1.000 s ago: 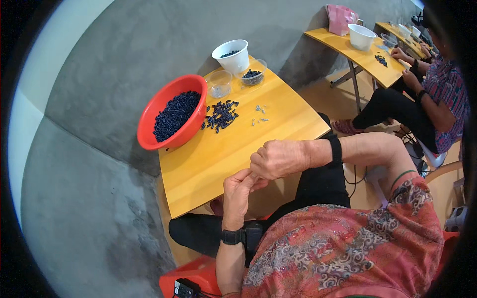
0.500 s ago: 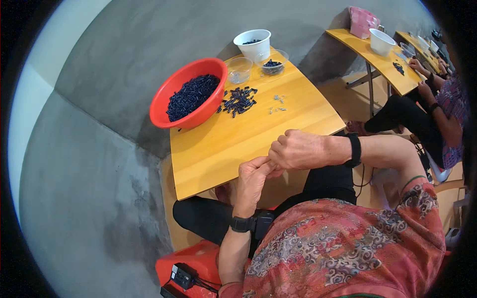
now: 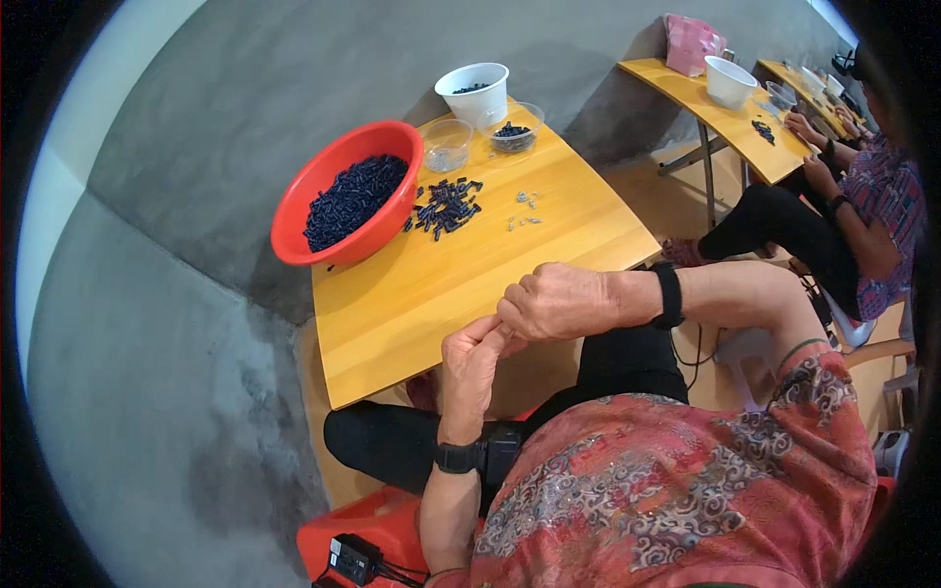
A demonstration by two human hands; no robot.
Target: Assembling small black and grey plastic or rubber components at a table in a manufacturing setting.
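Over the table's near edge, my left hand [image 3: 469, 365] and my right hand [image 3: 557, 302] meet with fingers pinched together. Whatever they grip is hidden behind the fingers. Beyond them on the yellow wooden table [image 3: 392, 323] lies a loose pile of small dark cylindrical pieces [image 3: 446, 209]. To its right a few tiny clear or silvery bits [image 3: 523, 209] are scattered. At the far left a red basin [image 3: 291, 211] holds a large heap of the same dark pieces [image 3: 355, 201].
At the table's back stand a white tub [image 3: 482, 106] with dark pieces, a clear bowl [image 3: 447, 147] of small pale bits and another clear bowl [image 3: 524, 140] with dark pieces. To the right, another person [image 3: 867, 206] sits at a similar table [image 3: 676, 96]. A grey wall [image 3: 196, 147] borders the left.
The whole view has shifted slightly, so the table and basin sit a little further left. My hands stay pinched together in much the same pose.
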